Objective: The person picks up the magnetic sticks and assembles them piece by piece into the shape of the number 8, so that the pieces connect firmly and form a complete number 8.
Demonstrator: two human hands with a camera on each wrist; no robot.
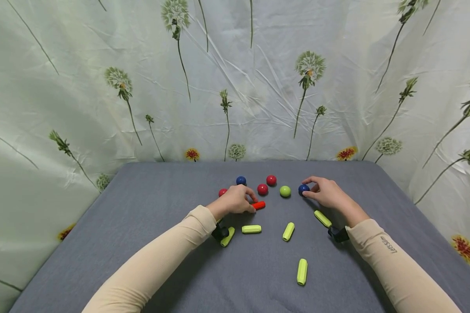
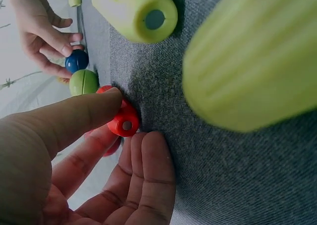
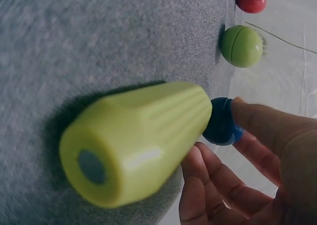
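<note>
My left hand (image 1: 236, 200) pinches a short red ribbed cylinder (image 1: 260, 204) between thumb and index finger. In the left wrist view the holed end of the red cylinder (image 2: 127, 125) faces the camera, and the other fingertips rest near the cloth. On the right side, my right hand (image 1: 328, 193) holds a dark blue ball (image 1: 303, 190) by thumb and index finger. The right wrist view shows that blue ball (image 3: 220, 122) partly behind a yellow-green cylinder (image 3: 133, 140). A green ball (image 1: 285, 191) sits between the two hands.
Two red balls (image 1: 263, 189) lie beyond the red cylinder. Another blue ball (image 1: 241, 180) and a partly covered red ball (image 1: 223, 192) are by the left hand. Several yellow-green cylinders (image 1: 288, 231) lie nearer on the grey cloth (image 1: 172, 187). A flowered curtain (image 1: 258, 87) hangs behind.
</note>
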